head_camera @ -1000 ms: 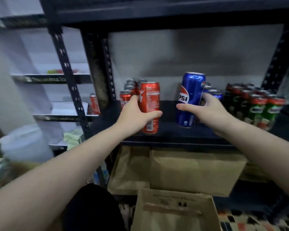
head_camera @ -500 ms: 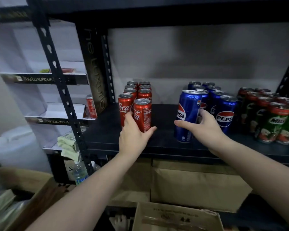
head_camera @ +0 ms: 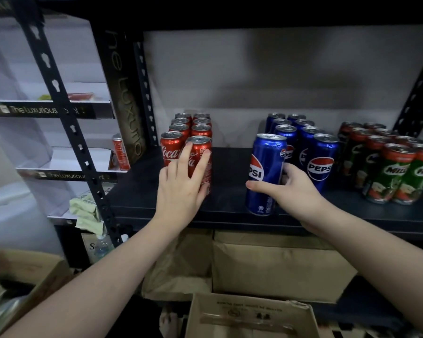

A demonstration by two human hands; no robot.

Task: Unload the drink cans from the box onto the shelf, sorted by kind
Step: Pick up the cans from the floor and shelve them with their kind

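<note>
On the dark shelf stand three groups of cans: red Coca-Cola cans at the left, blue Pepsi cans in the middle, green Milo cans at the right. My left hand wraps the front red Coca-Cola can, which stands at the front of the red rows. My right hand grips a blue Pepsi can that stands upright near the shelf's front edge, just left of the Pepsi rows. The cardboard box lies below, its flap in view.
A black perforated upright runs down the shelf's left side. Beyond it are white display shelves with a lone red can. Larger cardboard boxes sit under the shelf. Bare shelf surface shows between the red and blue groups.
Both hands have lowered their cans from the air onto the shelf. The red can now stands in its row, the blue can at the front of its group. The camera moved closer.
</note>
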